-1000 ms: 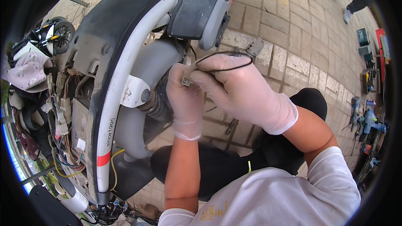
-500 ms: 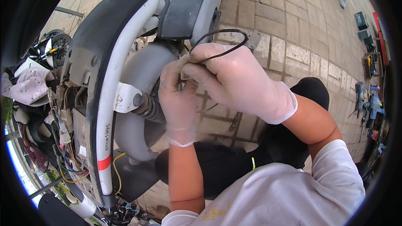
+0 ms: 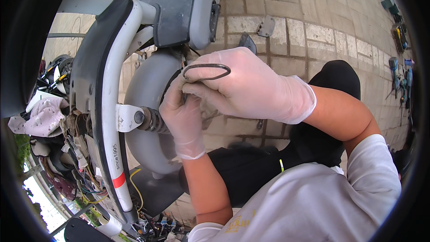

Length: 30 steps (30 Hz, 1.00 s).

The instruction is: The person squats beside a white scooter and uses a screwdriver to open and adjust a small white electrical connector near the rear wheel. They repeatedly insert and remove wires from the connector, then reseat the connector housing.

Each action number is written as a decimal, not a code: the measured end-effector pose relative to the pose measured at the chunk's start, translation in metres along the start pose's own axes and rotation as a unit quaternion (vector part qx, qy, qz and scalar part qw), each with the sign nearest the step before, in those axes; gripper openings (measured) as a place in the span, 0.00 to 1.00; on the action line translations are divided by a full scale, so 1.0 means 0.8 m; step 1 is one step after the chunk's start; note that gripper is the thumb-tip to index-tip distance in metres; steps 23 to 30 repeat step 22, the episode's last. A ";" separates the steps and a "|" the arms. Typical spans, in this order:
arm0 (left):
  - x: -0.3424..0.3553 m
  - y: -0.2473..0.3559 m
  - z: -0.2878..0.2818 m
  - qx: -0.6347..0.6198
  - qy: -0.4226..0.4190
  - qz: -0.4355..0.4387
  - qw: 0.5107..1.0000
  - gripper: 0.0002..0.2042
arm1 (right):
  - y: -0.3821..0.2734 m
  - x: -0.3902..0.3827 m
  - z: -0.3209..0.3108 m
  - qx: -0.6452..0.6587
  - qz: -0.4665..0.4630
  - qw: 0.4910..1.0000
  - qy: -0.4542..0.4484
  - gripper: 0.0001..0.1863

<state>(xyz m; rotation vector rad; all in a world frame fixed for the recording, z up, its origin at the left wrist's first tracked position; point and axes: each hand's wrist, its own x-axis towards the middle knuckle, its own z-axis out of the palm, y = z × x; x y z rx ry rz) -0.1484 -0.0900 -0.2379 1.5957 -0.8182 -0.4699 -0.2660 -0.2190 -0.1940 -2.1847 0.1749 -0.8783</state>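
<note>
My right hand (image 3: 244, 87), in a translucent white glove, pinches a thin black cable (image 3: 208, 65) that loops over the back of its fingers. Just below and left of it, my left hand (image 3: 184, 123), gloved too, has its fingers curled at the same spot, their tips meeting the right hand's. The right fingers partly hide the cable's end. Both hands are beside the grey fender (image 3: 145, 80) of a scooter-like vehicle, close to its coil spring (image 3: 156, 120) and white frame tube (image 3: 107, 85).
Exposed wiring (image 3: 87, 170) spills from the vehicle's left side, and a spotted cloth (image 3: 42, 116) lies beyond it. A dark plastic cover (image 3: 174, 15) sits above the fender. On the paving are a flat grey plate (image 3: 267, 26), a dark wedge-shaped piece (image 3: 247, 43) and power tools (image 3: 394, 74).
The cable loop has dropped and flattened over my right hand. Both hands have shifted slightly left in view, still together. The walking person's feet have gone from the upper right.
</note>
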 end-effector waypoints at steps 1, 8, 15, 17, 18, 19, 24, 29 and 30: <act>-0.001 -0.002 0.000 -0.011 0.006 -0.009 1.000 0.15 | 0.001 -0.001 0.000 -0.004 -0.002 1.000 -0.001 0.08; -0.002 -0.005 0.004 -0.028 0.021 -0.017 0.999 0.15 | 0.003 -0.003 -0.001 0.004 -0.007 1.000 0.003 0.09; 0.001 -0.009 0.007 -0.059 0.001 0.051 0.997 0.14 | 0.009 -0.003 -0.002 0.031 -0.025 0.999 0.001 0.08; 0.000 -0.010 0.008 -0.061 0.013 0.041 0.997 0.14 | 0.007 -0.003 -0.003 0.025 -0.021 0.999 0.007 0.08; 0.000 -0.010 0.007 -0.053 0.011 0.034 0.998 0.14 | 0.007 -0.002 -0.004 0.023 -0.020 1.000 -0.003 0.08; 0.000 -0.010 0.006 -0.045 0.009 0.027 0.999 0.14 | 0.006 -0.001 -0.004 0.022 -0.016 1.000 -0.013 0.08; -0.001 -0.012 0.005 -0.021 0.008 0.016 1.000 0.14 | 0.005 0.000 -0.006 0.022 0.005 0.999 -0.049 0.09; -0.001 -0.012 0.005 -0.021 0.008 0.016 1.000 0.14 | 0.005 0.000 -0.006 0.022 0.005 0.999 -0.049 0.09; -0.001 -0.012 0.005 -0.021 0.008 0.016 1.000 0.14 | 0.005 0.000 -0.006 0.022 0.005 0.999 -0.049 0.09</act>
